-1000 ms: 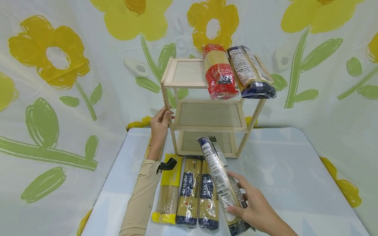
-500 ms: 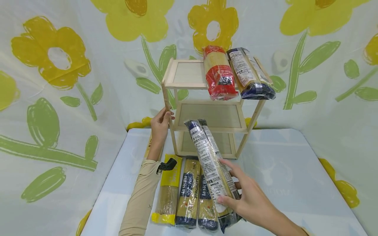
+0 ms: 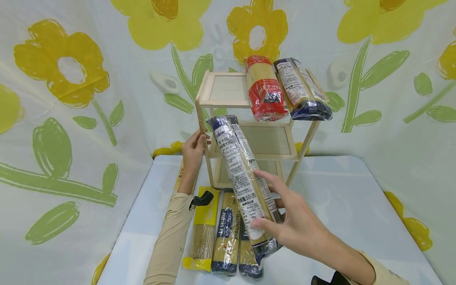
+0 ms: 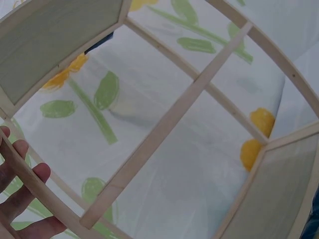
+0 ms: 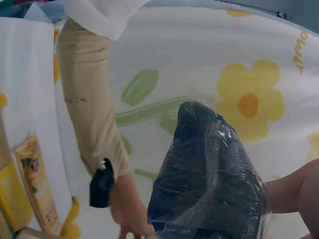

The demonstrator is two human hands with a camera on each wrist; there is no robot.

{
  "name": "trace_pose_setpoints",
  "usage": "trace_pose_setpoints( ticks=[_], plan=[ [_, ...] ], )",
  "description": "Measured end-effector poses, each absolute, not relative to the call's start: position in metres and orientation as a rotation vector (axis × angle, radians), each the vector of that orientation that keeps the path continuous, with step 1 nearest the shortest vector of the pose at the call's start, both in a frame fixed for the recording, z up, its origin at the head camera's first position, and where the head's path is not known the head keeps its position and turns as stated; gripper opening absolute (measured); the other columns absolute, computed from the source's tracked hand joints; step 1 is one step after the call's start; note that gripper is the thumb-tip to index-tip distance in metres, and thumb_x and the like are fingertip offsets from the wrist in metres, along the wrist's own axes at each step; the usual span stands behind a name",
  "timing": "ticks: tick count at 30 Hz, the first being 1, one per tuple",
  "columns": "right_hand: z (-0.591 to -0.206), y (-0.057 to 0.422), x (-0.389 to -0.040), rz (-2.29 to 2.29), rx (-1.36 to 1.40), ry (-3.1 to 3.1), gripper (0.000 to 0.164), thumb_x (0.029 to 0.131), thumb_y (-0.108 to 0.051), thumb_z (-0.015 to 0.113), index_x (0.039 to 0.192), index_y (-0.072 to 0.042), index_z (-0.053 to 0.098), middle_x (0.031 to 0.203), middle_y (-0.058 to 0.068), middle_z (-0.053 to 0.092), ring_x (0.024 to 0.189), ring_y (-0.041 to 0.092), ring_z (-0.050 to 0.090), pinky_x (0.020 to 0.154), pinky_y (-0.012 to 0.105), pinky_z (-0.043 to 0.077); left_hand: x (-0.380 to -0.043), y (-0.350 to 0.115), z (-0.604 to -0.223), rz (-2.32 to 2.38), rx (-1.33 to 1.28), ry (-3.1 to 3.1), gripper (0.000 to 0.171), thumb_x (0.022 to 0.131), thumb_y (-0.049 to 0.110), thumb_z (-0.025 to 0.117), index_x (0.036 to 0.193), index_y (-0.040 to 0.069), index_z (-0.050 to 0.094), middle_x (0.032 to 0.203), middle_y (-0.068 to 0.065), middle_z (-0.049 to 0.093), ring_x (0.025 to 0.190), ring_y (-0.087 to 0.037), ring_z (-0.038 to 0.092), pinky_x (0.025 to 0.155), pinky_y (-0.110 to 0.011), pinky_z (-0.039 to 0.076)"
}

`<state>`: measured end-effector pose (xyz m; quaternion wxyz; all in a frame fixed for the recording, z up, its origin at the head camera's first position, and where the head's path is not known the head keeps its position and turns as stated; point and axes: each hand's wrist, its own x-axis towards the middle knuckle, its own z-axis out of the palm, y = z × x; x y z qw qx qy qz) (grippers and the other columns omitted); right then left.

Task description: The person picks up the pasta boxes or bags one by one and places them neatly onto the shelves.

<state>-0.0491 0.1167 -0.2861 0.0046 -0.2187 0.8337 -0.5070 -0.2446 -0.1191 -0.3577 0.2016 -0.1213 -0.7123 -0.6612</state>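
- pasta pack in long, white-labelled, navy-ended plastic tilts before three-tier pale wooden rack, lower half gripped by right hand
- left hand grips rack's left post, likely steadying it

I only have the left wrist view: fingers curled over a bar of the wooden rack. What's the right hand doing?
Observer: The right hand grips a clear-wrapped pasta pack, tilted, its upper end toward the left.

Operator: Is anything lying on the rack's top shelf?

Observer: Yes, a red-ended pack lies there, just left of a navy-ended one in the head view.

Operator: And on the table, in front?

Observer: A yellow-ended pack lies beside two blue-labelled packs; the right-hand one is partly hidden behind the pasta pack.
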Motion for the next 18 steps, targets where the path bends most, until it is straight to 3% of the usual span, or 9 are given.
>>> trace_pose_setpoints(
  ticks=[2,9,18],
  plan=[
    [-0.279,0.114,-0.051,-1.621,-0.701,2.586,0.092,0.074,0.001,0.078,0.146,-0.029,0.029,0.125,0.017,0.054,0.086,0.024,0.067,0.056,0.027,0.055,-0.244,-0.119,-0.357,-1.844,-0.338,-1.99,0.032,0.098,0.009,0.049,0.125,-0.007,0.056,0.102,-0.03,0.062,0.081,-0.009,0.062,0.063,-0.045,0.048],
    [-0.251,0.106,-0.063,-1.69,-0.752,2.566,0.085,0.077,-0.005,0.078,0.145,-0.025,0.032,0.123,0.02,0.054,0.086,0.024,0.067,0.058,0.028,0.055,-0.243,-0.118,-0.355,-1.854,-0.362,-1.981,0.033,0.099,0.009,0.049,0.127,-0.007,0.055,0.102,-0.028,0.061,0.094,-0.045,0.059,0.065,-0.045,0.048],
    [-0.217,0.101,-0.097,-1.638,-0.744,2.702,0.086,0.074,-0.006,0.081,0.145,-0.02,0.034,0.125,0.011,0.052,0.094,0.026,0.065,0.071,0.035,0.055,-0.244,-0.119,-0.357,-1.836,-0.354,-1.98,0.031,0.098,0.009,0.049,0.123,-0.007,0.058,0.101,-0.029,0.062,0.088,-0.037,0.061,0.06,-0.042,0.048]
  ],
)
